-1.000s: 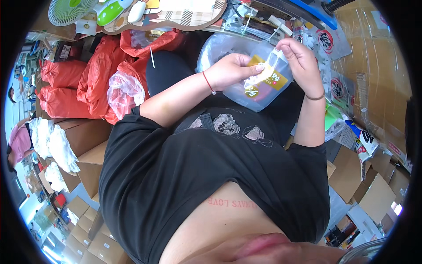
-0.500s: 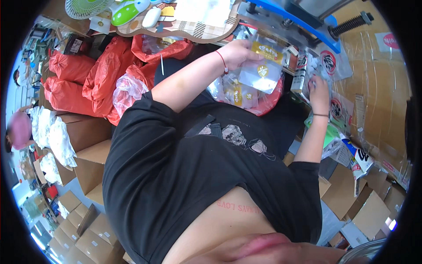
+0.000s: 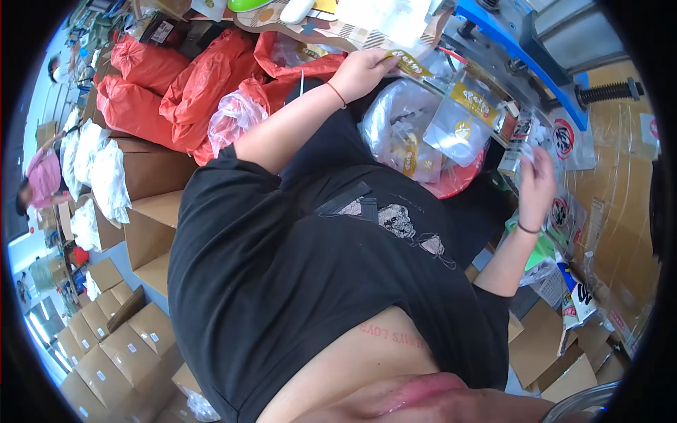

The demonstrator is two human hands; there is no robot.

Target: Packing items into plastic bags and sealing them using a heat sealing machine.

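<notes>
Across the lap sits a red plastic bag; a clear plastic pouch with gold print lies over its mouth. Left hand: nearly closed, pinching a gold-printed plastic piece beyond the bag. Right hand: fingers curled together at small white pieces; grip cannot be confirmed. Farther: blue metal frame.

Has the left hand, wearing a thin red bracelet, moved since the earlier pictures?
Yes: the left hand has moved leftward relative to the wavy-edged patterned board, nearer the open red plastic bag.

Workshop with cartons, blue machine
</notes>
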